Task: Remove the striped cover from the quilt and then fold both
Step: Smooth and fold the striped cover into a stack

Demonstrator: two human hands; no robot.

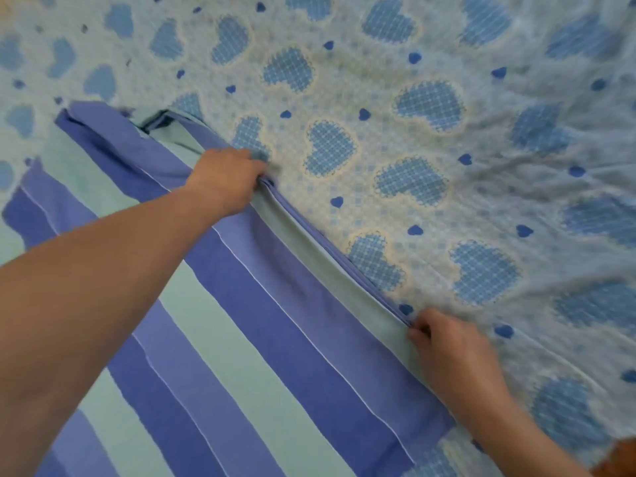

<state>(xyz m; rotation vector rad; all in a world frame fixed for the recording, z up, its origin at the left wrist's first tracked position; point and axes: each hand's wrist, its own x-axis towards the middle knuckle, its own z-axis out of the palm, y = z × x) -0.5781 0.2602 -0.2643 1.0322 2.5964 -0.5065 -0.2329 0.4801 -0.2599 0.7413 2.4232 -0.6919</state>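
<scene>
The striped cover (247,339) is a flat layered cloth in broad bands of deep blue, lighter periwinkle and pale mint green, with thin white lines between some bands. The stripes run diagonally from the upper left toward the lower right of the view. It lies folded over on itself: along its upper right border several layers stack into one straight, neat edge, and at its far end the layers bunch into a loose, rumpled corner.

The cover lies on a heart-print sheet (430,132), pale blue with large checked blue hearts and small dark blue ones. This sheet fills the whole upper and right part of the view and is lightly creased toward the right; whether it is the quilt or the bed's own sheet cannot be told. The sheet beyond the folded edge carries nothing else, and its own borders are out of sight. A small reddish-brown patch (619,457) shows at the bottom right corner.

Both hands sit on the cover's stacked edge, well apart along it. The left hand (229,179) reaches far out, fingers curled over the edge and gripping the layers near the rumpled end. The right hand (447,342), nearer the person, pinches the same edge between thumb and fingertips.
</scene>
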